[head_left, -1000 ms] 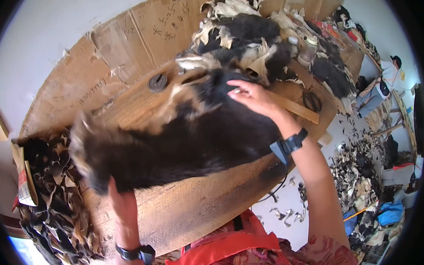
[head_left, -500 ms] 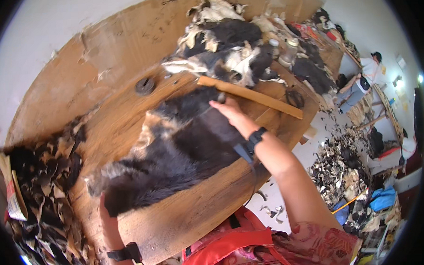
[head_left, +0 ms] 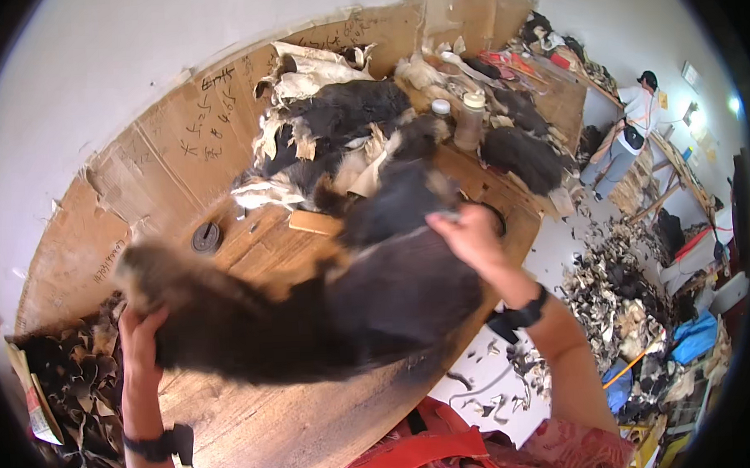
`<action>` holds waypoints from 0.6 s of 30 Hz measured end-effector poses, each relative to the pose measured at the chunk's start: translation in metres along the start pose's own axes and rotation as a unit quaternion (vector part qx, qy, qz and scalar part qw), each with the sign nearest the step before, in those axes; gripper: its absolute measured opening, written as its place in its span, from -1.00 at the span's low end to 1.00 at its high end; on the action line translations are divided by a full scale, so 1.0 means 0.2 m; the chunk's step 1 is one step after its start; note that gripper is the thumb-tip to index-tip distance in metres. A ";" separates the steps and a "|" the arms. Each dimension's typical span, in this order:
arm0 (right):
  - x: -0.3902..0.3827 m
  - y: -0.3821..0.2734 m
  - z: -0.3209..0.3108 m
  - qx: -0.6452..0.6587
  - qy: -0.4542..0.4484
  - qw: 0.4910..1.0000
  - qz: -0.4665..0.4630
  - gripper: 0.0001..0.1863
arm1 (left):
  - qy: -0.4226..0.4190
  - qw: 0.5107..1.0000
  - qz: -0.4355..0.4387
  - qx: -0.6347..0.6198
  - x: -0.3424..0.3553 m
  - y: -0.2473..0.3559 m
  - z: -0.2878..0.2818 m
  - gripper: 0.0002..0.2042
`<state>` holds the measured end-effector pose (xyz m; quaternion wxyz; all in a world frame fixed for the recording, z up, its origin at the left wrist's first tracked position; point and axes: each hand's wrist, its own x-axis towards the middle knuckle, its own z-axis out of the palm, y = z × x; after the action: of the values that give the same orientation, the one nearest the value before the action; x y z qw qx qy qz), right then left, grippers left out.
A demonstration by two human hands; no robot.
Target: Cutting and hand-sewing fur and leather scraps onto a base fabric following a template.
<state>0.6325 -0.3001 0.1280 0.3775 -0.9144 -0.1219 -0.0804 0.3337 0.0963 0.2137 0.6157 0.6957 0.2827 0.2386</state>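
A dark fur pelt point(head_left: 378, 301) with a brownish-grey left end hangs between my two hands above the wooden table point(head_left: 258, 431), blurred by motion and sagging in the middle. My left hand point(head_left: 141, 336) is closed on its left end, the fingers partly behind the fur. At the opposite end my right hand point(head_left: 474, 242) pinches the edge between thumb and fingers. Behind the pelt, one end of a flat wooden strip point(head_left: 314, 222) shows; the pelt covers the rest.
A round dark disc point(head_left: 207, 237) lies on the table. Piled pelts point(head_left: 344, 110) stand at the back, beside lidded jars point(head_left: 470, 121). Fur scraps point(head_left: 80, 372) heap at the left; more scraps point(head_left: 612, 299) cover the floor at right. Another person point(head_left: 630, 131) stands far right.
The pelt has come up off the table, held at both ends. My left hand has moved up and left, my right hand right and lower. The view has shifted.
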 end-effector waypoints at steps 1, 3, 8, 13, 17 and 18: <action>0.03 0.09 -0.14 0.084 0.033 0.996 0.022 -0.48 | -0.047 0.998 0.014 -0.034 0.09 0.07 0.17 -0.68; 0.15 0.25 -0.34 0.169 0.110 0.979 0.039 -0.60 | -0.088 0.992 0.019 -0.092 0.31 0.17 0.49 -0.69; 0.27 0.67 -0.64 0.267 0.267 0.925 0.043 -0.65 | -0.203 0.975 0.058 -0.070 0.90 0.26 1.19 -0.72; 0.20 0.83 -0.47 -0.311 0.146 0.938 -0.043 -0.45 | -0.130 0.879 0.310 0.339 1.03 0.09 1.85 -0.66; 0.27 0.80 -0.14 -0.109 -0.038 0.962 -0.249 -0.41 | -0.335 0.784 0.498 0.162 0.78 -0.12 2.20 -0.70; 0.28 0.79 -0.05 -0.153 -0.145 0.962 -0.176 -0.45 | -0.340 0.792 0.484 0.154 0.78 -0.16 2.21 -0.70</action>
<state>0.7296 -0.4060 0.0422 0.1917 -0.9271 -0.3208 -0.0296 0.7451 -0.1121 0.1235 0.3612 0.8634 -0.2850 0.2068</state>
